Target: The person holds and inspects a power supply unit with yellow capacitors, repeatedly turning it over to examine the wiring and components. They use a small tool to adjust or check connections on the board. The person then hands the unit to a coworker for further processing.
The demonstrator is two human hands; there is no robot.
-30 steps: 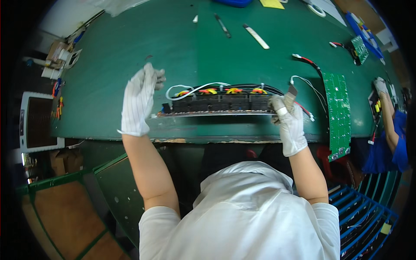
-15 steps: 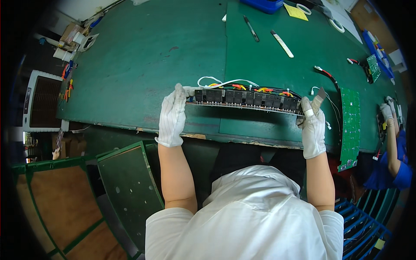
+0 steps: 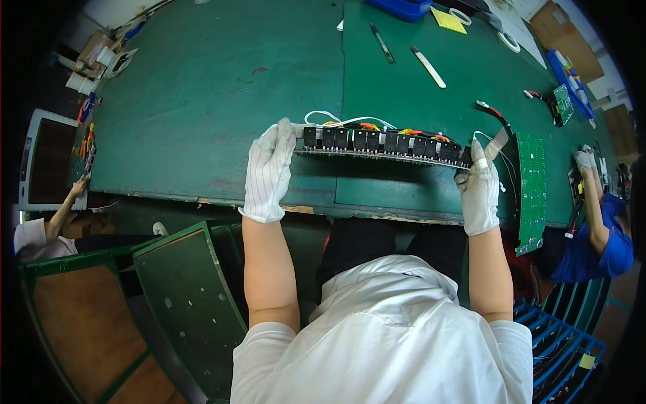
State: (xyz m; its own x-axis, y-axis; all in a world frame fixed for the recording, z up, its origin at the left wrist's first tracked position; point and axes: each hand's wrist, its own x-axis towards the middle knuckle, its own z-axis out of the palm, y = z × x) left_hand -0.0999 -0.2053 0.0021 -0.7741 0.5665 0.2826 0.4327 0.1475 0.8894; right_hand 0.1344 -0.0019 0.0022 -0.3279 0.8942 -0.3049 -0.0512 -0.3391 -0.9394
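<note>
Over the near part of the green table (image 3: 168, 135), grips the left end of a circuit board (image 3: 387, 143) with the gloved left hand (image 3: 266, 172) and the right end with the gloved right hand (image 3: 480, 192), plus a flat grey strip (image 3: 496, 145) in the latter. Shows a row of black components to the near side, apparently raised for handling or checking. Probably calls for steady support at both ends, with white wires (image 3: 350, 122) unpinched. Farther right, a green panel (image 3: 530, 192); far beyond, a white cutter (image 3: 428, 67) and a dark pen (image 3: 381, 42).

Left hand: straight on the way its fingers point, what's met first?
Way looks free for the left hand over the green tabletop as far as shown; height above it is unclear.
</note>
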